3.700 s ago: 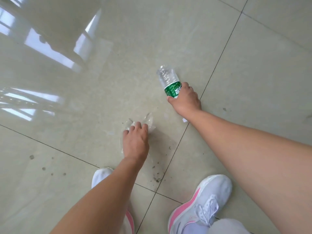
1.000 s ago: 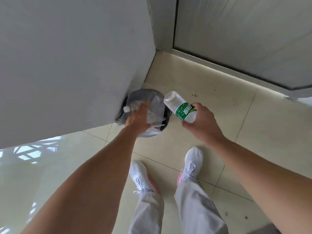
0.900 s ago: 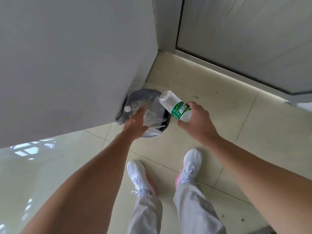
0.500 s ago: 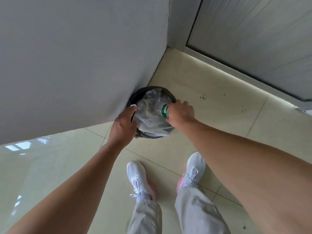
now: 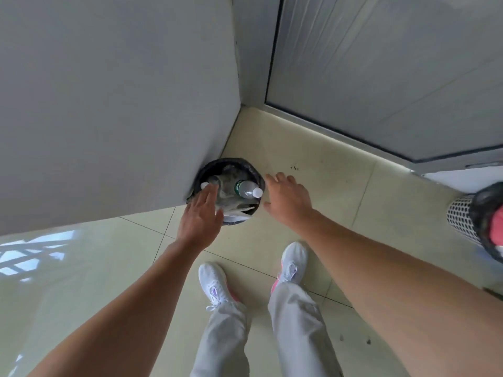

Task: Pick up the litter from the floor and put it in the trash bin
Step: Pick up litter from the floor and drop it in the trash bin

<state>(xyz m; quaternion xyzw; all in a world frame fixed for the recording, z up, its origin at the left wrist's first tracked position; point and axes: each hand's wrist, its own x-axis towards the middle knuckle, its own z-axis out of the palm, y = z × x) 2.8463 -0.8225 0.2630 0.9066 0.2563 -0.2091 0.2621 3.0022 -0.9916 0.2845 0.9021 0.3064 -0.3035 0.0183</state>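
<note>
Bottle (image 5: 246,189) lies atop the full trash bin (image 5: 202,170) | left hand (image 5: 202,214) and right hand (image 5: 288,198) spread, empty | looks light, thin, crushable, slick; grip the labelled middle

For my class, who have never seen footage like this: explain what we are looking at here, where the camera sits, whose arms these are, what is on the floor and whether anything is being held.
There is no machine here. The camera is worn on a person's head and looks down, so you see their own arms, legs and white shoes. The left hand hovers over a round black trash bin standing against a grey wall. The right hand is spread open beside the bin. Both hands are empty. Inside the bin lie crumpled clear plastic and a bottle with a green label and white cap. At the right edge stands a second, mesh bin.
</note>
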